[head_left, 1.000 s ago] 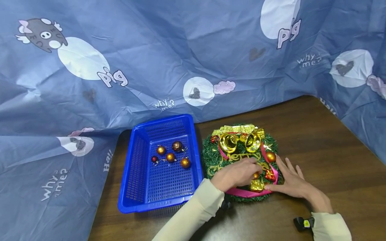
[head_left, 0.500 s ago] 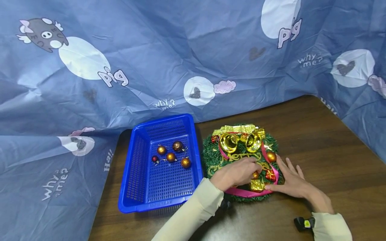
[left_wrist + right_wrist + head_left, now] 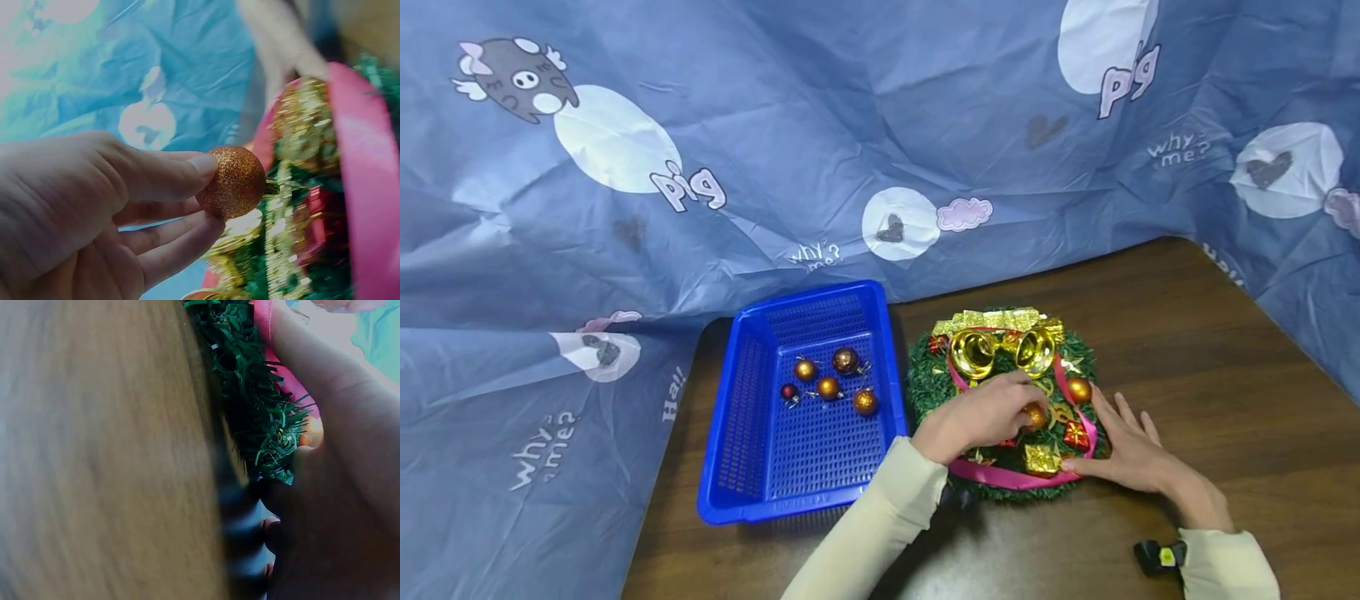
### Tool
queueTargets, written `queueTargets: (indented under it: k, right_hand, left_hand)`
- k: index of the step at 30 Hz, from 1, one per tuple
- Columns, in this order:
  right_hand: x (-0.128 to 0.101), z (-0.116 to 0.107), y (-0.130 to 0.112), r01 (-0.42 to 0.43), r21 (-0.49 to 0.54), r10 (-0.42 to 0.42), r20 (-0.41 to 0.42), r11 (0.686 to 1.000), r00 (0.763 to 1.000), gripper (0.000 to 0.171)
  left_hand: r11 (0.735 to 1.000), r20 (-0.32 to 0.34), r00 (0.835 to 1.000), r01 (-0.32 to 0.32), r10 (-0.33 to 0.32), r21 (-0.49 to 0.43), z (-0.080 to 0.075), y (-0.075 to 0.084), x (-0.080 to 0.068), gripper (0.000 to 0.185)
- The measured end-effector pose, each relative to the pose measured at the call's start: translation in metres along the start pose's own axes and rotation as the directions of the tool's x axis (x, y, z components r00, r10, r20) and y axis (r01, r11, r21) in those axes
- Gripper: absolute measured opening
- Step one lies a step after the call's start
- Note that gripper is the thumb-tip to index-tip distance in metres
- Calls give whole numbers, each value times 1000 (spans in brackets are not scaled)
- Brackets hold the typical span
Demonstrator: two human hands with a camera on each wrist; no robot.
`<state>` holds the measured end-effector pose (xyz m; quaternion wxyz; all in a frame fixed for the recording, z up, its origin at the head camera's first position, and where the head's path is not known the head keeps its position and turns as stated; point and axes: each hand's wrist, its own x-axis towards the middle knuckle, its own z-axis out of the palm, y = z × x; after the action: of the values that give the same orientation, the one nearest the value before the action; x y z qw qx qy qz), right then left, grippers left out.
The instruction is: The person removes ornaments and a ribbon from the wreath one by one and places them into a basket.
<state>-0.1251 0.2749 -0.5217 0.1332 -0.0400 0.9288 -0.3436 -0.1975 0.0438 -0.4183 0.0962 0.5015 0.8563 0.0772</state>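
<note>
Your head camera looks forward and down at the table [image 3: 1187, 350] from some way off. Your left wrist camera sits very close behind the left hand [image 3: 94, 212], facing the wreath [image 3: 300, 250]. Your right wrist camera skims the table, nearly pressed against that same wreath.

blue basket [image 3: 752, 433] | five baubles inside [image 3: 829, 386] | printed cloth [image 3: 775, 125]

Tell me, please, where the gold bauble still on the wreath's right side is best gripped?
Pinch the bauble across its round body from above: it sits exposed on top of the wreath, between ribbon and greenery, so its sides look free. Its cap is too small to see.
</note>
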Motion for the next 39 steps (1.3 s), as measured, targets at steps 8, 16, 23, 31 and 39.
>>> queueTargets:
  k: [8,16,23,31,39]
  right_hand:
    - [0,0,1,14,-7,-14,-2,1000,1000,118]
    - [-1,0,1,23,2,-23,3,1000,1000,117]
    - [0,0,2,27,6,-27,5,1000,1000,116]
    - [0,0,0,27,-10,-26,7,1000,1000,116]
    - [0,1,1,29,-11,-29,14,1000,999,116]
  left_hand:
    - [993,-80,995,54,-62,-101,-29,-15,-14,30]
    - [980,-201,972,83,-119,-181,-62,-33,-40,27]
    - [968,-312,933,108,-177,-225,-79,-55,-67,26]
    - [946,-377,887,164,-266,-281,-92,-78,-94,26]
    - [918,-412,834,254,-367,-304,-99,-102,-125,26]
